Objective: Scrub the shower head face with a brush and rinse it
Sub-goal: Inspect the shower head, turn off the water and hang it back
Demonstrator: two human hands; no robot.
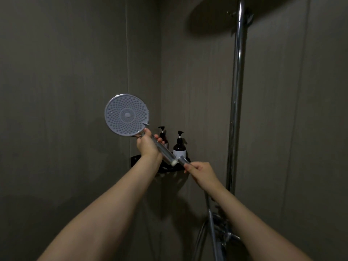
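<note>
In a dim shower stall, a person holds a handheld shower head [126, 115] up, its round grey nozzle face turned toward the camera just above the left hand [148, 146]. That hand's fingers are curled round the upper part of the clear handle [165, 154], directly below the face. The right hand [199, 172], lower and beside it, pinches the metal hose connector [183, 160] at the handle's end, with the flexible metal hose [211, 213] trailing down beneath the right wrist. No brush is in view, so scrubbing appears not yet begun. The head looks light and rigid, though its smooth handle would likely turn slippery once wet; the neck under the face seems the steadiest place to hold. Beyond the hands, two dark pump bottles [179, 146] stand on a black corner shelf [135, 159], and a chrome riser pipe [236, 110] rises past the right hand.
</note>
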